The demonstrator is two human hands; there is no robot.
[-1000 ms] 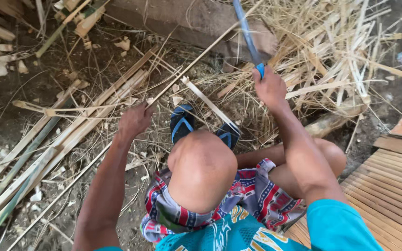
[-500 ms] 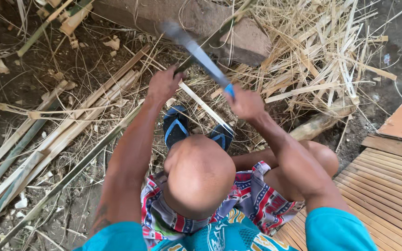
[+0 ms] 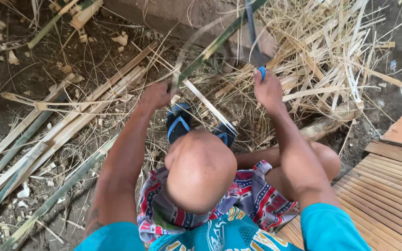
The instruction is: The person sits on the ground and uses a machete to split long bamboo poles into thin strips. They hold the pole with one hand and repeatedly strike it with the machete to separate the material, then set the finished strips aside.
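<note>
Bamboo strip (image 3: 219,42), green and blurred, is gripped at its lower end by the closed fingers of the left hand (image 3: 154,95) and slants up toward 1 o'clock. At 3 o'clock from it, the blue-handled blade (image 3: 253,35) is clenched upright in the right hand (image 3: 268,90), above the straw pile (image 3: 331,60).

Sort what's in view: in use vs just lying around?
In use: left hand gripping a green bamboo strip; right hand gripping a blue-handled knife.
Lying about: split bamboo slats, straw pile, wooden decking, blue sandals.
</note>
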